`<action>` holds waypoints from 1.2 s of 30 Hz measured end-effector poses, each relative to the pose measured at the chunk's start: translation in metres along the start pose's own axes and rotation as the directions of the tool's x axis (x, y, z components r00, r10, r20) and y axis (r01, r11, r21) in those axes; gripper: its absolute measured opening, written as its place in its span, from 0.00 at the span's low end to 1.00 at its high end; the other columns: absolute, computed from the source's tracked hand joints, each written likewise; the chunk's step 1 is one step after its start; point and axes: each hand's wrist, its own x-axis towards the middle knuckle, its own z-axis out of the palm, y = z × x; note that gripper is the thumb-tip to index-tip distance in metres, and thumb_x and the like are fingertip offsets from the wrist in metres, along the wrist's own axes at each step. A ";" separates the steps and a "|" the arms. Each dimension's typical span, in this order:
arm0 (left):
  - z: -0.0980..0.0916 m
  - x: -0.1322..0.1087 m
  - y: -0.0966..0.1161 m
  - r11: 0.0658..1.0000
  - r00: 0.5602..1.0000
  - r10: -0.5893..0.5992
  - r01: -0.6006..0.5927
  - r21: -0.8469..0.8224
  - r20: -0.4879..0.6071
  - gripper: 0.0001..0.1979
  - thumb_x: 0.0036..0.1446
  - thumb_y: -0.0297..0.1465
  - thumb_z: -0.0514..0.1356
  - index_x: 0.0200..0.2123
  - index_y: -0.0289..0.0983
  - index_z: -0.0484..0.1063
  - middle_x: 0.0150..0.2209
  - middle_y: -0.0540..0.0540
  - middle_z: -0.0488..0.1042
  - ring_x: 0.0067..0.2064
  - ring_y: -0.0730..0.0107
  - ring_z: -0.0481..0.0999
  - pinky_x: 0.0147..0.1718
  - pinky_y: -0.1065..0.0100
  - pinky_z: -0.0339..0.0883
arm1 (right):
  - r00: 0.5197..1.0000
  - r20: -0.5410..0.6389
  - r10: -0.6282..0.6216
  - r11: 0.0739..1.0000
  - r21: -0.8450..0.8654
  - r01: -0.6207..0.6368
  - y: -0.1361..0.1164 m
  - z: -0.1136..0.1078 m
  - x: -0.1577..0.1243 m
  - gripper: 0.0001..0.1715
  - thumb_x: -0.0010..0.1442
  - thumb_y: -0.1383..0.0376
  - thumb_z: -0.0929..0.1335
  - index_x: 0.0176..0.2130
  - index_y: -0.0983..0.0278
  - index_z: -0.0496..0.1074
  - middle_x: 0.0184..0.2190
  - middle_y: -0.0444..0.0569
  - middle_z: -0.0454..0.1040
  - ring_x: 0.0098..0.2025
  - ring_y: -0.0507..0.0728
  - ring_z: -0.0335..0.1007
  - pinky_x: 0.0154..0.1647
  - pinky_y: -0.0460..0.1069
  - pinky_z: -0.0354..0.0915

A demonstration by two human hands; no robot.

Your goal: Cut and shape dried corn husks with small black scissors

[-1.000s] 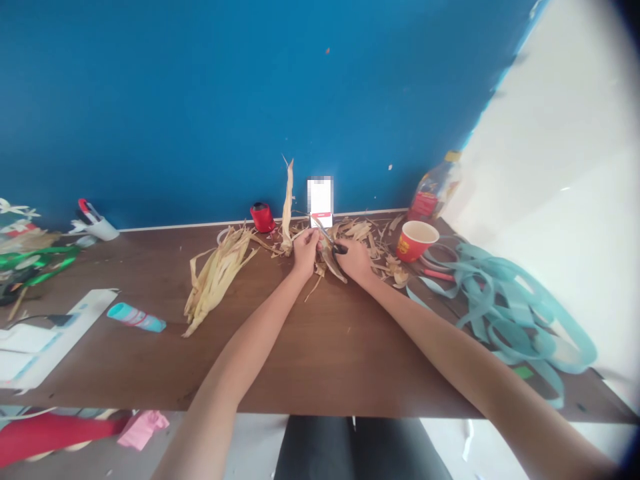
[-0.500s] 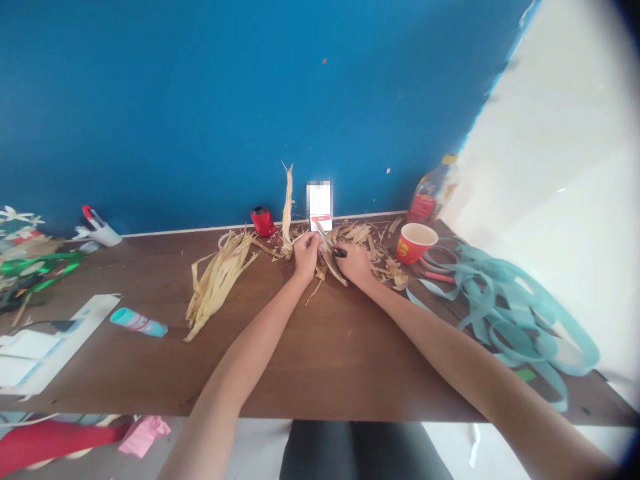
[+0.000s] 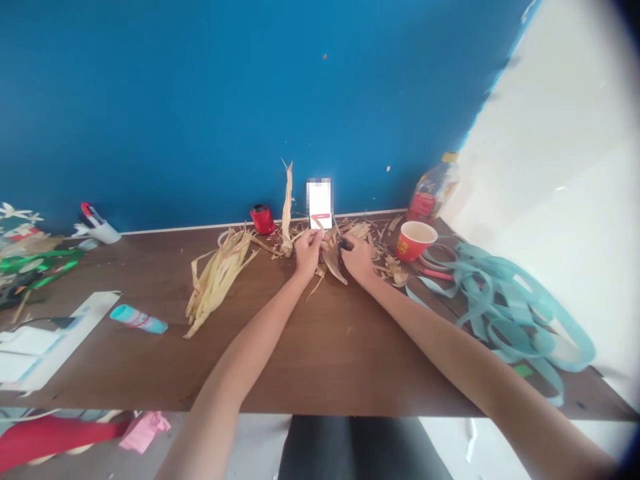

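Observation:
My left hand (image 3: 309,253) is closed in a pinch on a piece of dried corn husk (image 3: 334,265), whose curved lower end hangs toward me over the table. Just to its right, my right hand (image 3: 358,257) is wrapped round the black handles of a pair of scissors (image 3: 345,245). The scissor blades point away from me and are hard to make out against the scraps. Husk scraps (image 3: 395,271) lie spread behind and beside both hands. A tall husk strip (image 3: 287,210) stands upright left of my left hand. Further left lies a bundle of husks (image 3: 220,283).
Close on the right stand a red paper cup (image 3: 411,250) and a bottle (image 3: 431,190), with tangled teal ribbon (image 3: 480,293) nearby. A lit phone screen (image 3: 320,200) leans at the wall beside a red object (image 3: 262,220). A blue tube (image 3: 139,319) lies left.
My right hand has shifted slightly right, and the scissor blades have swung away from the husk to point more straight ahead. My left hand keeps its hold on the husk.

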 end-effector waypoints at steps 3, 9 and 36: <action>0.000 -0.001 0.000 0.999 0.999 -0.032 0.033 -0.004 0.026 0.14 0.57 0.42 0.61 0.36 0.36 0.68 0.31 0.45 0.77 0.23 0.74 0.72 0.23 0.71 0.64 | 1.000 -0.010 0.011 0.996 0.089 -0.010 0.001 0.000 0.001 0.22 0.53 0.65 0.64 0.47 0.64 0.75 0.39 0.49 0.80 0.40 0.58 0.76 0.43 0.50 0.68; 0.000 0.003 -0.007 0.999 0.999 -0.039 0.038 0.019 0.024 0.14 0.57 0.42 0.61 0.36 0.36 0.69 0.30 0.46 0.76 0.24 0.75 0.71 0.24 0.72 0.63 | 1.000 0.005 0.013 0.999 0.045 -0.013 -0.001 0.001 0.002 0.22 0.53 0.66 0.65 0.48 0.63 0.75 0.42 0.50 0.80 0.43 0.59 0.75 0.47 0.52 0.68; -0.004 0.004 -0.007 0.988 0.994 0.101 -0.095 0.119 -0.046 0.14 0.57 0.42 0.60 0.32 0.37 0.72 0.27 0.49 0.70 0.31 0.72 0.68 0.32 0.71 0.61 | 0.994 0.112 -0.013 0.991 -0.129 0.028 -0.009 -0.001 -0.002 0.20 0.52 0.66 0.66 0.44 0.60 0.77 0.37 0.46 0.80 0.41 0.59 0.74 0.43 0.50 0.66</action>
